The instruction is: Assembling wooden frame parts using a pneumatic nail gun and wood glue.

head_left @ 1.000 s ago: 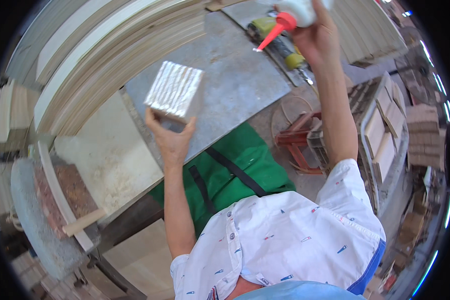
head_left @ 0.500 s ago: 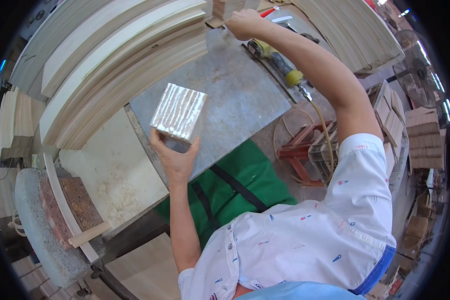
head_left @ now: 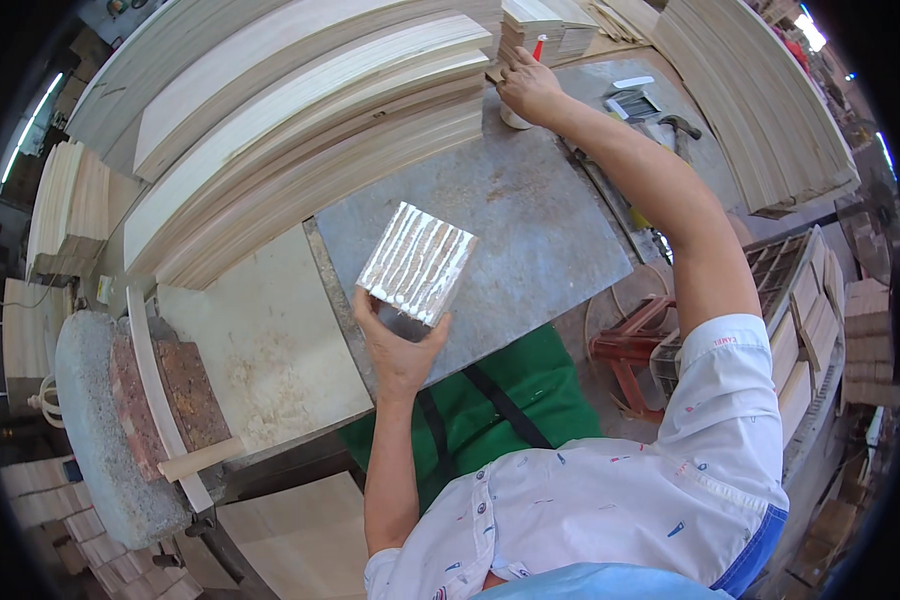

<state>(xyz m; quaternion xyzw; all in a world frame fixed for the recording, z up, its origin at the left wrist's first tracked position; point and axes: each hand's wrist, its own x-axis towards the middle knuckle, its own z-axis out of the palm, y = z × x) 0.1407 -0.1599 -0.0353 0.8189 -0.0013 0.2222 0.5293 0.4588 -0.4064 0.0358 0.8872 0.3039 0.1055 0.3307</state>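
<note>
My left hand [head_left: 406, 355] grips a wooden block [head_left: 416, 262] from its near side, over the grey board. Rows of white glue run across the block's top, with thick dabs along the near edge. At the far side of the board, my right hand [head_left: 530, 88] is wrapped round a glue bottle [head_left: 516, 118] with a red nozzle. The bottle looks upright, its pale lower end showing below my hand; most of its body is hidden.
Tall stacks of pale boards [head_left: 310, 110] line the far left, with another stack [head_left: 755, 100] far right. A hammer [head_left: 681, 127] lies beyond my right forearm. A red stool [head_left: 630, 345] stands by the table. A stone block [head_left: 110, 430] is at left.
The bottle has turned from tilted, nozzle pointing right, to about upright in my right hand. My left hand still holds the glued block. The whole view has shifted slightly.
</note>
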